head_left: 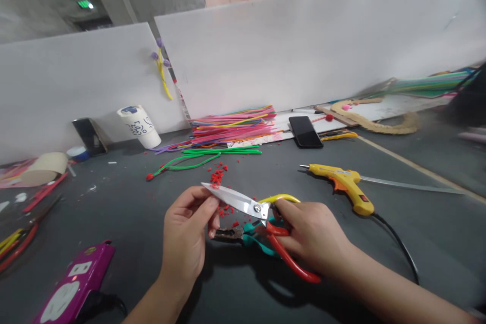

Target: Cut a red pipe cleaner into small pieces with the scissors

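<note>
My right hand grips the handles of a pair of scissors with one yellow and one red handle; the silver blades are closed and point left. My left hand is pinched just under the blade tip, its fingers pressed together on something too small to make out. Below the scissors, between my hands, lie pliers with teal handles. Small red scraps are scattered on the dark table beyond the blades.
A yellow glue gun with a black cord lies to the right. Green pipe cleaners, a pile of colourful pipe cleaners, a black phone and a paper cup sit farther back. A purple power strip is front left.
</note>
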Demonstrator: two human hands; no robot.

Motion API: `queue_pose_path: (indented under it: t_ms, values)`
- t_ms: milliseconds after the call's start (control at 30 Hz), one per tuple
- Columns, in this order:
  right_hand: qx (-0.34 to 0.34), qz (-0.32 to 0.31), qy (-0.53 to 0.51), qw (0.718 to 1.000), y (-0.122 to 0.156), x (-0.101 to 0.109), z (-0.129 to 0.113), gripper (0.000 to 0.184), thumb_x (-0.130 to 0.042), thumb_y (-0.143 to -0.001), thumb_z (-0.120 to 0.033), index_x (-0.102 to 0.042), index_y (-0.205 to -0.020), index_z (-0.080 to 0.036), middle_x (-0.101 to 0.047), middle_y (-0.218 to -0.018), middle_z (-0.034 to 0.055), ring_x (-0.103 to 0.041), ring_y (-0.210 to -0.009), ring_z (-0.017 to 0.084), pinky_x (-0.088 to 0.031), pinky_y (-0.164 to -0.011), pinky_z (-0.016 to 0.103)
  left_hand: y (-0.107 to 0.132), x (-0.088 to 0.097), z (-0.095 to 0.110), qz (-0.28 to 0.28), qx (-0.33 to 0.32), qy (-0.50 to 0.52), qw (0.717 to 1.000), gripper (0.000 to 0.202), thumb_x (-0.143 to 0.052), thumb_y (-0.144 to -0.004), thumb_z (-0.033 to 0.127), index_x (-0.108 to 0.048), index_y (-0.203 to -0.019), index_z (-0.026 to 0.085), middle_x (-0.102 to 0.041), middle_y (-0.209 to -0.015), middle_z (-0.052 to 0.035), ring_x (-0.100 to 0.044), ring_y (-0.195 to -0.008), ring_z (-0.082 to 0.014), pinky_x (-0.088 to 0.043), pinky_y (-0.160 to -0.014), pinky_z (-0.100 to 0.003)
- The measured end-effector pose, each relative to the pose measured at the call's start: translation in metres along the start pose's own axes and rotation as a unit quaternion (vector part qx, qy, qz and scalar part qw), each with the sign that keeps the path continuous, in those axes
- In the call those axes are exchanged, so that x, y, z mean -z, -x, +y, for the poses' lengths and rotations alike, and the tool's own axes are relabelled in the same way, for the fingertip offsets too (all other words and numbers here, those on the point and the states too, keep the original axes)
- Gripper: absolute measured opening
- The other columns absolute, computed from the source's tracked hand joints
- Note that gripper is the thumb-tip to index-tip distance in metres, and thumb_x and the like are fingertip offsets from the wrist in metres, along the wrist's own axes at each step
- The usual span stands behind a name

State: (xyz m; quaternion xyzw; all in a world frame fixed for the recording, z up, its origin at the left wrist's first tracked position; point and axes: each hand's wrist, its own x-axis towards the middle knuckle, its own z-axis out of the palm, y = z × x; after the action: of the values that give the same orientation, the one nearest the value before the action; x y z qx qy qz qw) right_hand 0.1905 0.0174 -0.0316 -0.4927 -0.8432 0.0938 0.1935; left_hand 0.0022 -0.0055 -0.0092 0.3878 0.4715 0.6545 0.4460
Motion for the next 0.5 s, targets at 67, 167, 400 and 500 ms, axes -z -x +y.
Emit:
queue_pose_path:
  t_ms: [67, 167, 400, 500]
  values:
    - [-0.049, -0.019, -0.095, 0.994, -0.002, 0.003, -0.004, 0.034, -0.052, -0.073, -0.047, -0.04, -0.057, -0.02, -0.039, -0.047, -0.0047, -0.032, -0.043, 0.009, -0.019, -0.044, 0.023, 0.001, -0.001, 0.0, -0.017, 0.005, -0.017, 1.0, 0.004, -0.063, -0.07, 0.019, -0.06, -0.07, 0.016, -0.061, -0.061, 0.0022, -0.046, -0.042, -0.0045, -0.033, -0.034, -0.013]
    - [-0.098, -0.063, -0.293, 0.949, -0.007, 0.01, -0.011, 0.027, -0.05, -0.075, -0.038, -0.041, -0.057, -0.019, -0.037, -0.05, -0.0057, -0.034, -0.046, 0.008, -0.026, -0.044, 0.02, 0.002, -0.004, 0.0, -0.052, 0.026, -0.062, 0.996, 0.006, -0.062, -0.07, 0.021, -0.058, -0.07, 0.017, -0.062, -0.062, 0.0015, -0.046, -0.043, -0.0056, -0.034, -0.036, -0.014]
    - [-0.177, -0.128, -0.516, 0.829, -0.015, 0.016, -0.02, 0.013, -0.053, -0.072, -0.03, -0.051, -0.075, -0.018, -0.038, -0.044, -0.009, -0.034, -0.034, 0.005, -0.025, -0.034, 0.016, 0.006, -0.008, -0.006, -0.17, 0.085, -0.208, 0.96, 0.009, -0.06, -0.068, 0.023, -0.055, -0.063, 0.017, -0.049, -0.046, 0.0045, -0.043, -0.041, -0.0081, -0.034, -0.039, -0.017]
    - [-0.14, -0.109, -0.499, 0.848, -0.016, 0.013, -0.021, 0.008, -0.054, -0.069, -0.023, -0.051, -0.068, -0.016, -0.039, -0.049, -0.0083, -0.034, -0.04, 0.004, -0.027, -0.039, 0.016, 0.009, -0.009, -0.009, -0.186, 0.064, -0.25, 0.948, 0.004, -0.059, -0.067, 0.02, -0.059, -0.065, 0.017, -0.052, -0.05, 0.0032, -0.043, -0.041, -0.008, -0.034, -0.04, -0.018]
